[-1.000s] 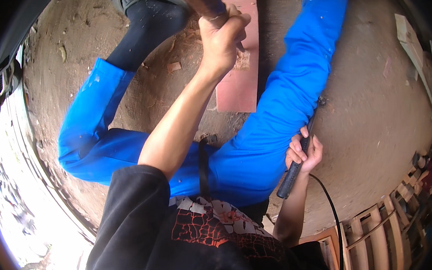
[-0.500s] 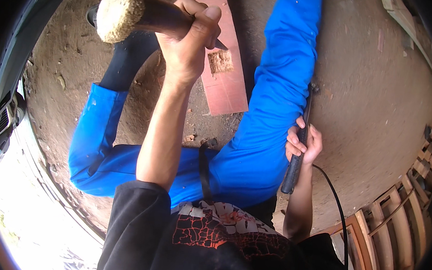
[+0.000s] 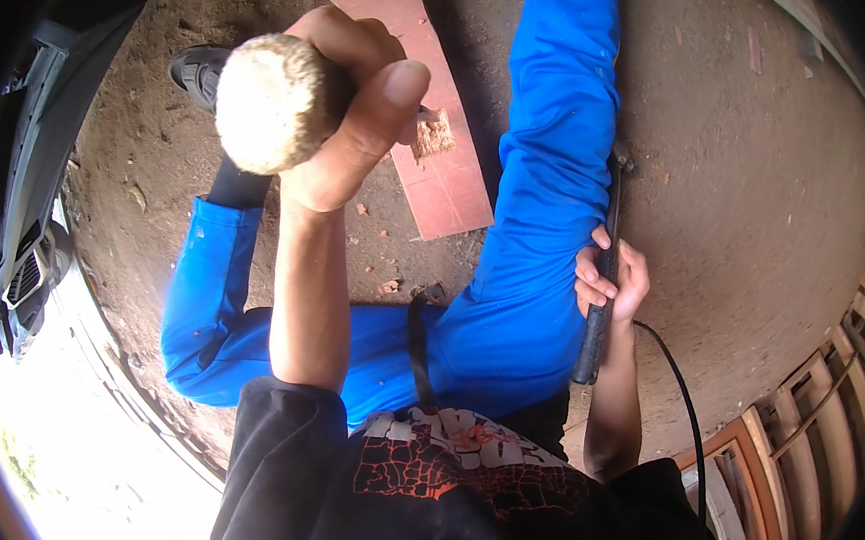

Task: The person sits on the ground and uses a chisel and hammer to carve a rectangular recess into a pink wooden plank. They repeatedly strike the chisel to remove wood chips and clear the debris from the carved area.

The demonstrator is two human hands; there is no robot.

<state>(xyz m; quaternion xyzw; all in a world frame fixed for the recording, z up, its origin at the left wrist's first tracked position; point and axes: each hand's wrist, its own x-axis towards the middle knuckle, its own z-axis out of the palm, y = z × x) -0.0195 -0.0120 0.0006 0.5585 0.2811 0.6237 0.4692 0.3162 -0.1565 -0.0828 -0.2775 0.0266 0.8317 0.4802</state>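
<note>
My left hand [image 3: 348, 114] is closed round the handle of a chisel [image 3: 272, 104]. The pale, frayed butt of that handle faces up. Most of the blade is hidden by my fingers; its visible part is at a rough square recess in a reddish wooden board [image 3: 448, 193]. The board lies on the ground between my legs. At my right thigh, my right hand [image 3: 620, 281] grips the dark handle of a hammer [image 3: 593, 341]. The hammer's head end rests low beside my right leg, away from the chisel.
My legs in blue trousers [image 3: 549, 178] flank the board. Small wood chips [image 3: 389, 286] lie on the dirt floor [image 3: 748, 202]. Curved wooden pieces [image 3: 801, 456] stand at the lower right. A black cord [image 3: 684, 398] runs by my right arm. A dark vehicle-like object [image 3: 42, 193] stands at left.
My left hand has tilted the chisel, so its butt now faces up more, and the blade has come to the recess. My right hand with the hammer has hardly moved.
</note>
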